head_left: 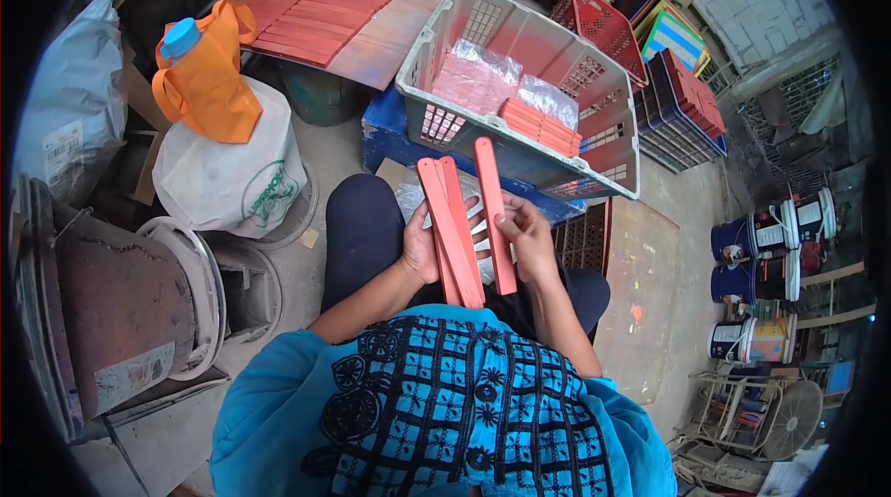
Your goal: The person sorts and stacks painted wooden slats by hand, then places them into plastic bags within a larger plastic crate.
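Note:
My left hand [422, 246] is closed around a few long red-painted wooden slats [447, 242], which overlap and fan slightly apart at the top. Each has a small hole near its upper end. Beside them, my right hand [528, 239] grips a single red slat [495, 228], thumb on its face. All are held above my lap, just in front of a grey plastic crate [520, 155]. Inside the crate, a stack of red slats [540, 129] lies near the front, next to bundles in clear plastic [478, 77].
Many red slats [325, 10] cover a board at the back left. An orange bag [218, 93] with a blue-capped bottle sits on a white-covered bucket [232, 172]. A large drum [130, 284] stands left; paint buckets [770, 246] and red-topped crates [687, 116] stand right.

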Demonstrator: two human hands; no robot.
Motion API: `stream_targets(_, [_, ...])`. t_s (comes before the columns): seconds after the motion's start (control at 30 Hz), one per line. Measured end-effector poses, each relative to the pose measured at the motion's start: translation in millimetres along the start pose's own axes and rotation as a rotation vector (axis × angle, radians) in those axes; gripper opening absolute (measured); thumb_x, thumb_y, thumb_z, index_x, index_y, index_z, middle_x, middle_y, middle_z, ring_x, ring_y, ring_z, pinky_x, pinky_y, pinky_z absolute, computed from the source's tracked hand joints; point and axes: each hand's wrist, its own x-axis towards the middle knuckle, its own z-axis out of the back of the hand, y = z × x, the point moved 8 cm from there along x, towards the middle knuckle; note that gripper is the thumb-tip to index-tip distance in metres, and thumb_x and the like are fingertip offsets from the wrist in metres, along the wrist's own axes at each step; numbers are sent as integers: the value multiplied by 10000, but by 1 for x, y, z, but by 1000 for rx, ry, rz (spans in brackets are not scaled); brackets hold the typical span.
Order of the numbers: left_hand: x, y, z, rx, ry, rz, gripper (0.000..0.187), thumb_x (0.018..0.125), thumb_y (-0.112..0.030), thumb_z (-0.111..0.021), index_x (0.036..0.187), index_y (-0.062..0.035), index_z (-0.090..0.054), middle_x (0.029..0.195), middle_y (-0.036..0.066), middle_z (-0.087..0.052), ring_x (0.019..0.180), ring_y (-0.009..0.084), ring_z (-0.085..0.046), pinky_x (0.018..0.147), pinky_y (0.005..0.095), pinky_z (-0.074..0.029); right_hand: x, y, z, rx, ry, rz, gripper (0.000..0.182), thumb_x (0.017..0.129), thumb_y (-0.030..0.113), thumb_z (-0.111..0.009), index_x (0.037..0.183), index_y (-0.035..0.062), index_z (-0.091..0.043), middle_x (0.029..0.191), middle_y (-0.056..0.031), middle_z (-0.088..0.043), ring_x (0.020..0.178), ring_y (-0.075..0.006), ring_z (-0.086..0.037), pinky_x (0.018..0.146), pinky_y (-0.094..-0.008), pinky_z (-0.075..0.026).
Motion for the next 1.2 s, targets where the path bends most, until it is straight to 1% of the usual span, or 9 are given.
stream_targets(0.17, [7,-5,24,67,-97,-84,753,855,-608,-293,1357,-52,-364,1338,155,-439,1201,301,-457,1016,442,-361,-11,3,-26,-159,82,102,241,859,88,-600,1076,-16,-584,882,-59,-630,725,-108,-578,655,-256,-477])
stream_targets(0.33, [3,2,16,37,-29,-20,785,845,-618,-281,1373,-40,-338,1382,165,-386,1239,291,-408,1064,412,-291,-28,15,-42,-617,-79,289,226,795,185,-675,939,12,-655,875,-111,-598,687,-185,-554,637,-306,-449])
stream_targets(0.53, [4,1,8,42,-71,-41,753,854,-588,-276,1315,-7,-407,1305,153,-463,1187,279,-462,1037,408,-341,-29,13,-38,-565,-139,449,289,795,121,-642,1055,4,-596,910,-159,-579,748,-248,-574,715,-352,-467])
stream_targets(0.73, [2,3,13,91,-30,5,763,835,-599,-329,1323,-16,-393,1309,142,-449,1178,315,-458,1013,443,-360,-16,-23,-25,-493,-7,109,344,811,20,-575,1149,-23,-527,949,-151,-585,718,-208,-599,682,-342,-490])
stream_targets(0.83, [4,2,10,160,-38,-9,787,812,-634,-354,1333,-44,-387,1318,129,-439,1168,326,-461,998,474,-366,-14,-24,-27,-428,58,92,360,844,-35,-533,1200,-17,-488,1022,-96,-594,881,-149,-575,766,-283,-477])
stream_targets(0.97, [-2,8,15,59,-115,59,769,808,-649,-330,1332,-92,-410,1236,130,-501,1106,302,-509,944,469,-414,-23,-10,-20,-98,-76,-106,338,876,-25,-498,1213,-9,-490,1054,-107,-582,888,-147,-561,792,-273,-470])
stream_targets(1.03, [-2,7,10,68,-84,62,765,804,-659,-327,1321,-104,-428,1264,128,-486,1121,306,-501,955,482,-402,-18,6,-9,-199,-141,146,325,890,-6,-467,1213,7,-500,1016,-112,-585,816,-140,-586,709,-266,-496])
stream_targets(1.1, [-2,8,6,78,-52,66,762,800,-669,-323,1310,-117,-446,1292,126,-472,1136,310,-493,966,495,-391,-24,16,-13,64,-89,60,320,903,26,-481,1222,6,-499,1031,-82,-578,841,-121,-563,730,-254,-473])
stream_targets(1.2, [3,4,24,28,-108,6,716,826,-619,-350,1300,-94,-458,1233,125,-528,1118,300,-517,978,470,-388,-31,20,-27,-149,-31,227,293,906,42,-497,1196,2,-506,989,-45,-587,836,-94,-553,710,-237,-460])
